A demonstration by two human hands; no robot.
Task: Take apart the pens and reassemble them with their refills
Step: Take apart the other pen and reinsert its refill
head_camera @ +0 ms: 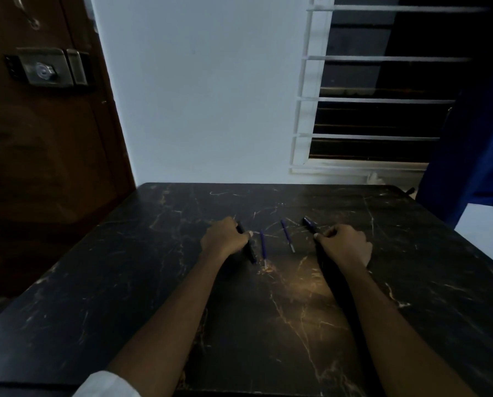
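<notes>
A: Head view. What's each hand got?

B: Left hand [225, 239] has its fingers curled round the left pen [251, 252], low on the table [268, 310]. Right hand [345, 245] is wrapped round the right pen [309, 224]; only its far end pokes out.

A: Refills?

B: Two blue ones lie loose btw the hands. Left refill [263, 243] is just beside the left pen. Right refill [287, 234] is near the right pen, not touching.

A: What could go wrong?

B: Prob. a knuckle nudges a refill and it rolls; the left one's v. close. Pushing one in crooked could also bend it.

A: Hard to see?

B: Dim light, dark pens on dark marble. Can't tell if the barrels are empty or capped. The right pen's near end is under the hand.
</notes>
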